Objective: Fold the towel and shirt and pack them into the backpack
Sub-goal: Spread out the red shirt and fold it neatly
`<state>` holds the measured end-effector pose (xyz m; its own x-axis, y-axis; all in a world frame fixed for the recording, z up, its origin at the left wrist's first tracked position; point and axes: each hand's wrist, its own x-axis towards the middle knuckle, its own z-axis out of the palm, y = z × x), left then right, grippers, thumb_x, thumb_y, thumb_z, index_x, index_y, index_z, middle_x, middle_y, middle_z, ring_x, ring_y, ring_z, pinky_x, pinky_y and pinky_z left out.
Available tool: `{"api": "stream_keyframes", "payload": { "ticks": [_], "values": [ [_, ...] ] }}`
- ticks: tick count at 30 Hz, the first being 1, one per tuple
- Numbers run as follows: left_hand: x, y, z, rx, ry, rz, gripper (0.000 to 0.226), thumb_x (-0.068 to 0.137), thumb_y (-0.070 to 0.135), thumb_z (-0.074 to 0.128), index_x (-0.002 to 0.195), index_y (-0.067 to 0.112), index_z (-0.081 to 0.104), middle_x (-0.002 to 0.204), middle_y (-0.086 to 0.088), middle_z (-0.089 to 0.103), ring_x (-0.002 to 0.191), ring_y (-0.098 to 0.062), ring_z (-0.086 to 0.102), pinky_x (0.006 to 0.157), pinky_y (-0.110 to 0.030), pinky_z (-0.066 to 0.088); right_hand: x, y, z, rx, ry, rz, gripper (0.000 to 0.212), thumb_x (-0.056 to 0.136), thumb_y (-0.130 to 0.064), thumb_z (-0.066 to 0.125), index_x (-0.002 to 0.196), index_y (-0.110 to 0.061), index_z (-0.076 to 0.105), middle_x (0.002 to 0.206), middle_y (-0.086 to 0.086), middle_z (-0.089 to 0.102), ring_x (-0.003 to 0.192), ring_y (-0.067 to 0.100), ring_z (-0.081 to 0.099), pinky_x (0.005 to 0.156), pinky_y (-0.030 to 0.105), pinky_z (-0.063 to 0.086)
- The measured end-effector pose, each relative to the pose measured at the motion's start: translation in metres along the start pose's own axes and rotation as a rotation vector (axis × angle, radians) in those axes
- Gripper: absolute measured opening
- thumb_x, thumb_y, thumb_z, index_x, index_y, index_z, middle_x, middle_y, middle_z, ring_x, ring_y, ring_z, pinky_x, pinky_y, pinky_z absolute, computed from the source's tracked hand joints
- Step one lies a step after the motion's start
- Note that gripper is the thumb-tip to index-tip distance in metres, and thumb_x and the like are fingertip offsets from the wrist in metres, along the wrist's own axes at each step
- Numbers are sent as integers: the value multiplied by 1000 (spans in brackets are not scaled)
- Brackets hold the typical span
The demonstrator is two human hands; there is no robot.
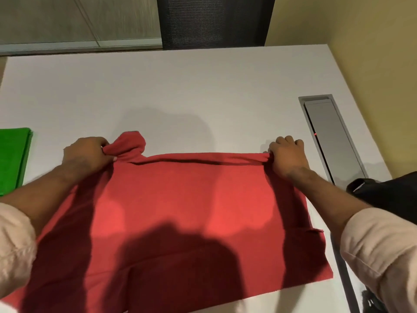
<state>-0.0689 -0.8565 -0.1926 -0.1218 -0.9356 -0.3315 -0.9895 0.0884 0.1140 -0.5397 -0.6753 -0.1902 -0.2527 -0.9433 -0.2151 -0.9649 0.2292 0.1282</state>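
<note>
A plain red shirt (180,211) lies on the white table (180,86), beside a bright green towel (12,159) and black backpack (390,195).

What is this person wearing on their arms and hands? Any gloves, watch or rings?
Both hands are bare: no gloves on the left hand or the right hand, and no watch or rings show. Each arm wears a pale pinkish-cream sleeve, the left sleeve and right sleeve, pushed up with bunched cuffs so the forearms are uncovered.
</note>
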Motion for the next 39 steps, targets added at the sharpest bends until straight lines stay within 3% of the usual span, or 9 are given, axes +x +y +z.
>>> {"api": "stream_keyframes", "payload": {
  "ticks": [4, 8, 11, 15, 19, 22, 29, 33, 39],
  "values": [
    [-49, -11, -7, 44, 247, 144, 28, 74, 47, 55, 75, 20, 61, 83, -12, 63, 84, -42, 57, 69, -44, 40, -38, 6, 5, 0, 135, 5, 16, 72, -1, 58, 82, -12, 60, 88, 7, 58, 90, 30, 49, 78, 39, 30],
    [-113, -37, 14, 28, 412, 243, 45, 60, 28, 60, 98, 5, 70, 115, -16, 58, 99, -44, 51, 74, -50, 41, -80, 9, 19, 13, 224, 16, 23, 65, 7, 59, 76, -13, 61, 79, 7, 59, 81, 32, 50, 73, 38, 24],
    [-163, -57, 39, 12, 389, 300, 49, 54, 20, 64, 101, 9, 73, 131, -8, 57, 112, -38, 53, 81, -46, 41, -108, 10, 35, 1, 201, 62, 25, 65, 2, 57, 77, -20, 62, 80, 3, 59, 82, 29, 50, 74, 37, 23],
    [-218, -63, 72, -17, 228, 298, 31, 48, 16, 72, 74, 26, 57, 92, 5, 61, 99, -29, 59, 72, -38, 29, -135, 16, 57, -35, 42, 117, 27, 73, -2, 60, 91, -22, 63, 92, 2, 61, 93, 28, 51, 79, 40, 28],
    [-243, -72, 95, -33, 71, 138, 71, 43, 9, 88, 106, 31, 62, 95, 6, 66, 95, -29, 59, 73, -42, 26, -142, 24, 58, -15, 3, 158, 30, 83, -5, 54, 106, -22, 63, 103, 4, 61, 99, 28, 51, 85, 41, 29],
    [-238, -80, 93, 68, 24, 141, 60, 50, 20, 89, 102, 40, 65, 89, 13, 63, 88, -22, 53, 71, -38, 25, -142, 24, 47, 33, 21, 139, 33, 80, -1, 57, 104, -21, 66, 99, 5, 64, 96, 30, 54, 86, 42, 31],
    [-227, -98, 88, 35, 208, 33, 18, 68, 39, 67, 82, 42, 57, 85, 8, 48, 89, -27, 48, 72, -42, 30, -167, 25, 47, 88, 65, 113, 40, 81, -3, 60, 114, -26, 68, 101, 4, 66, 94, 31, 58, 82, 41, 34],
    [-198, -170, 134, -46, 207, 58, 33, 67, 44, 49, 98, 36, 56, 95, 3, 49, 95, -39, 54, 82, -58, 43, -179, 32, 58, 58, -116, 144, 39, 93, -19, 49, 129, -33, 55, 116, 1, 58, 107, 27, 50, 90, 41, 34],
    [-258, -116, 66, 9, 150, 92, 52, 61, 28, 55, 112, 25, 63, 110, -2, 67, 98, -33, 60, 78, -50, 39, -181, 22, 54, 13, -121, 201, 40, 94, -26, 46, 133, -30, 51, 123, 3, 56, 112, 27, 47, 96, 42, 34]
  ]
}}
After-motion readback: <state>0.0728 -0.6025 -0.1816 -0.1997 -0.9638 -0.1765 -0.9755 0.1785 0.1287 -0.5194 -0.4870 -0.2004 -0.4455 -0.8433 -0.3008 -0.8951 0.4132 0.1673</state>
